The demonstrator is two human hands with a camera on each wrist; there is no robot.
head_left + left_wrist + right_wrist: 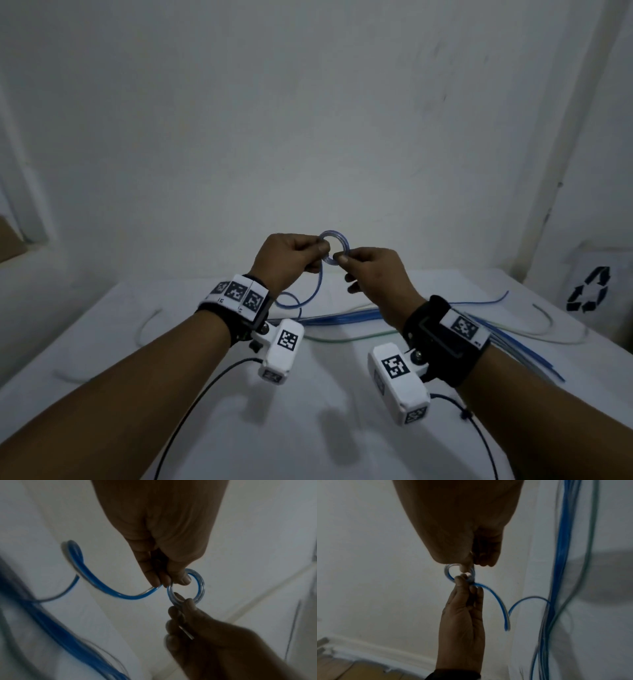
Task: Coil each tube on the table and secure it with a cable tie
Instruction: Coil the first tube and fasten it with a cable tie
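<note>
Tube coil [335, 247] apparently between both hands.

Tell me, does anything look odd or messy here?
Nothing looks damaged. Both hands pinch a small blue coil above the table; its tail trails down, uncoiled. Loose tubes lie on the table.

1. The blue tube [334, 247] I'm working on is wound at one end into a small, tight ring — held upright in the air, above the worktop.
2. Its loose tail [310, 291] drops from the ring and curls down onto the surface.
3. I can see more tubes [342, 317] — blue and pale ones — lying uncoiled in a long bundle across the worktop.
</note>
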